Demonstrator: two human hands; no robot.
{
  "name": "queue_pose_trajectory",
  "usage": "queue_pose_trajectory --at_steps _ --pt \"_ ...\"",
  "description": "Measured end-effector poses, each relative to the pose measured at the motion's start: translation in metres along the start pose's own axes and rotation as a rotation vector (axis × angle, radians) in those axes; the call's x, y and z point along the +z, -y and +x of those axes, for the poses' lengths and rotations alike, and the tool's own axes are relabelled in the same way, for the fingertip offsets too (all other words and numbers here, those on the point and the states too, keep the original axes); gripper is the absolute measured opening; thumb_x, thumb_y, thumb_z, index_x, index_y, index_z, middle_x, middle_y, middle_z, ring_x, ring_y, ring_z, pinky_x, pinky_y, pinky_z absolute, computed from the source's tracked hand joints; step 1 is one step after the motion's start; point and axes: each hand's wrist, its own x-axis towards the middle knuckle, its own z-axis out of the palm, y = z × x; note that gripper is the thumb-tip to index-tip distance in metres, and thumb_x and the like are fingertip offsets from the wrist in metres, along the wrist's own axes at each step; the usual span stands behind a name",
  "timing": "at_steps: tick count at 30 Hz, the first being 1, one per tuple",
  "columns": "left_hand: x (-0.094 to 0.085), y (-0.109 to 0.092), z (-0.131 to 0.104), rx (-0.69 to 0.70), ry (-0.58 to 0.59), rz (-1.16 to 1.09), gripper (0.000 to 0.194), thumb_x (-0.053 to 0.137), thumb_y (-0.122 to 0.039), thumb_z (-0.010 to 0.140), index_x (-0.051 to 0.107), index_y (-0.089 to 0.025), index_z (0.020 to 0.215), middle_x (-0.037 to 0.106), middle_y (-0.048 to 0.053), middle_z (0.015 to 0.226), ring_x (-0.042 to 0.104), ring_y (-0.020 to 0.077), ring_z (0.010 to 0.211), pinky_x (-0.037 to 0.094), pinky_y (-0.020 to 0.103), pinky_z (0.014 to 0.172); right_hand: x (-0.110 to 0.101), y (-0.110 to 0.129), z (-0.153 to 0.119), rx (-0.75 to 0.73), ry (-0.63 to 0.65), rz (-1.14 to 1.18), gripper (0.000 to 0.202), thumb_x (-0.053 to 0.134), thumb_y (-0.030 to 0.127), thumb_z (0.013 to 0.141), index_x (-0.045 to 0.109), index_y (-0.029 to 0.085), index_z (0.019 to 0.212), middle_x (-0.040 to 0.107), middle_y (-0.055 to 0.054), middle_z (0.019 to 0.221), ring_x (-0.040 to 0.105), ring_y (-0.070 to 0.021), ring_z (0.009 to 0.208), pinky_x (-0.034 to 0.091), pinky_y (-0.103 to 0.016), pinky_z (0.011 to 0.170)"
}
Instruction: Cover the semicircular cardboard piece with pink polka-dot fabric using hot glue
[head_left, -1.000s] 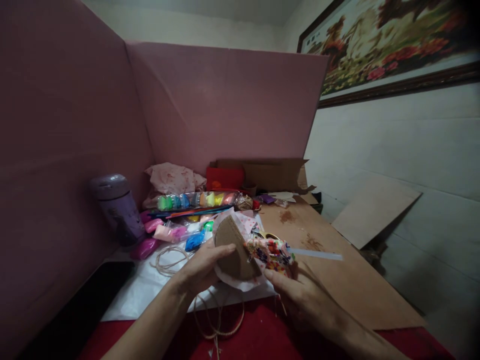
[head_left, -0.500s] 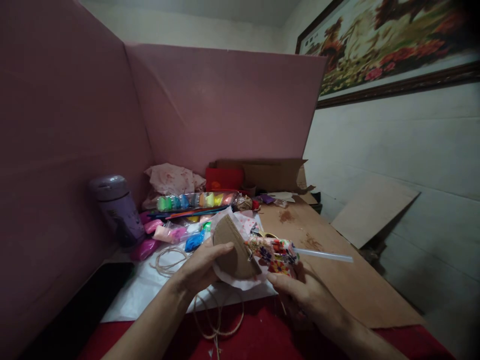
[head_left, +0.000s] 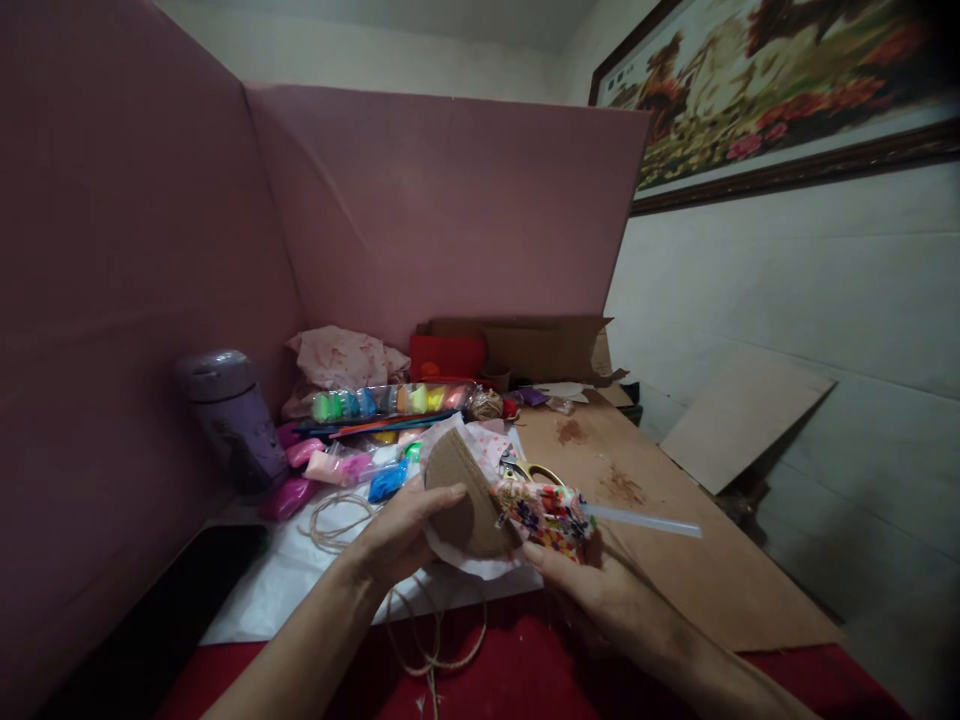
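My left hand (head_left: 409, 530) grips a brown cardboard piece (head_left: 465, 505) with a curved edge, its thumb on the face; white paper or cloth shows around it. On the right, my right hand (head_left: 574, 580) is closed on a floral cloth bundle (head_left: 544, 515), thumb near the cardboard's lower right corner. A pale translucent stick (head_left: 645, 520) projects to the right from the bundle. The bundle touches the cardboard's right edge. Scissors (head_left: 532, 470) with gold handles lie just behind it. Below the hands is a loop of twine (head_left: 435, 660).
A purple bottle (head_left: 236, 425) stands at the left, beside bagged coloured clay (head_left: 341, 466) and a long clay pack (head_left: 390, 401). Another twine coil (head_left: 330, 522) lies on white paper (head_left: 262, 590). A large cardboard sheet (head_left: 720, 580) covers the right side. Pink panels (head_left: 450, 200) rise behind.
My right hand has shifted slightly left, closer to the cardboard piece, and the floral bundle has tilted a little. More of the scissors now shows. My left hand is nearly unmoved.
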Motion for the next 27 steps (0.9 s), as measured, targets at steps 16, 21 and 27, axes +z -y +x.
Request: queue_pose_trajectory --at_steps 16,21,27 --pt "0.002 -0.001 0.0 0.001 -0.036 0.026 0.038 0.06 -0.012 0.073 0.055 -0.012 0.111 0.068 0.014 0.094 0.064 0.0227 0.079 0.051 0.037 0.075 0.0 -0.002 -0.001 0.001 -0.008 0.057 0.037 0.049 0.048 0.081 0.046 0.018 0.06 0.039 0.007 0.041 0.031 -0.0056 0.034 0.023 -0.019 0.033" --pt "0.002 -0.001 0.001 0.007 -0.017 0.04 0.036 0.059 -0.011 0.074 0.055 -0.011 0.11 0.068 0.014 0.093 0.065 0.0234 0.079 0.051 0.038 0.075 0.002 0.002 -0.001 -0.011 0.005 0.056 0.038 0.048 0.045 0.083 0.044 0.018 0.056 0.039 0.006 0.043 0.033 -0.0061 0.037 0.022 -0.019 0.034" --pt "0.003 -0.001 0.001 0.005 -0.034 0.017 0.044 0.059 -0.011 0.074 0.051 -0.014 0.117 0.069 0.013 0.091 0.065 0.0234 0.077 0.052 0.038 0.072 -0.002 0.001 -0.005 0.006 0.038 0.027 0.041 0.048 0.047 0.082 0.045 0.019 0.052 0.036 0.006 0.039 0.03 -0.007 0.035 0.022 -0.021 0.035"
